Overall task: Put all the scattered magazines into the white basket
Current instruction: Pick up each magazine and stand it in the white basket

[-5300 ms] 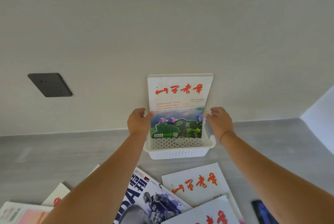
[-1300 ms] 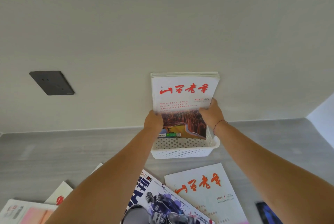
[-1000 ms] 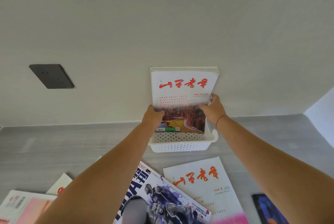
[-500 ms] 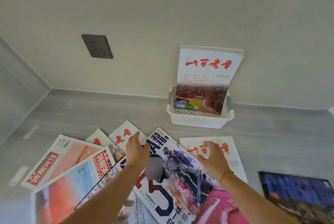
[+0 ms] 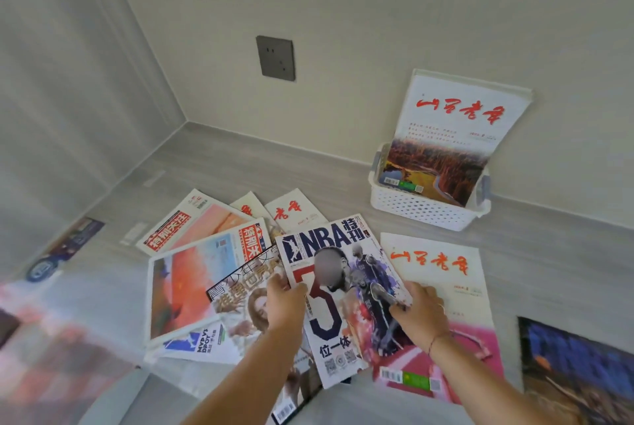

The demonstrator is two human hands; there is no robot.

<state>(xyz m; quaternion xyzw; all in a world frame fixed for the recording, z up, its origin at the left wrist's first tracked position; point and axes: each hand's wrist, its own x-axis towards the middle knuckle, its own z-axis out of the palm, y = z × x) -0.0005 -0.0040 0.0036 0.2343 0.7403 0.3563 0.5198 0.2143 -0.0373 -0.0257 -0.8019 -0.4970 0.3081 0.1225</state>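
The white basket [image 5: 425,210] stands against the far wall at the right, with upright white magazines [image 5: 456,123] with red lettering leaning in it. On the grey floor in front of me lies an NBA magazine [image 5: 338,308]. My left hand [image 5: 284,303] grips its left edge and my right hand [image 5: 420,309] grips its right edge. Beside it on the right lies a white and pink magazine [image 5: 442,273]. To the left several more magazines [image 5: 206,260] overlap in a fan.
A dark magazine [image 5: 576,366] lies at the far right and another dark one [image 5: 65,249] at the far left by the side wall. A grey wall socket [image 5: 276,57] sits above the floor. The room corner is at the back left.
Both hands left the magazine standing in the basket, dropped to the floor and closed on the edges of the NBA magazine. The view swung left and down.
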